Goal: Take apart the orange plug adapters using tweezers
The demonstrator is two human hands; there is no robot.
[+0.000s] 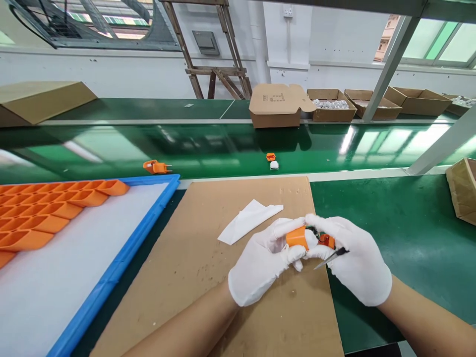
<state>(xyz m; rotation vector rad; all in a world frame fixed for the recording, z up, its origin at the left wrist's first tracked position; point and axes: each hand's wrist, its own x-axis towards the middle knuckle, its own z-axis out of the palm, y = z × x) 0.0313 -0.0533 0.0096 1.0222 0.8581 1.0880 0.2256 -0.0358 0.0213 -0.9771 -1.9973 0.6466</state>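
My left hand (pixel 266 260), in a white glove, pinches an orange plastic housing (pixel 296 237) with a white rounded part (pixel 311 239) at its open end. My right hand (pixel 357 258), gloved too, is closed around a smaller orange end piece (pixel 327 241). Dark wires and a bit of green board show between the two pieces. A thin pointed metal tool (pixel 327 259) with a black part sticks out from under the right fingers; its exact kind is unclear. Both hands are held above a brown cardboard sheet (pixel 208 277). Behind them lies a folded white paper (pixel 250 222).
At left, a blue-rimmed tray (pixel 122 265) holds rows of orange housings (pixel 48 208). On the green conveyor (pixel 208 148) are an orange plug (pixel 156 167) and a small orange piece (pixel 270 156) beside a white one (pixel 274 165). Cardboard boxes (pixel 275 119) line the far ledge; a metal post (pixel 390 69) slants at right.
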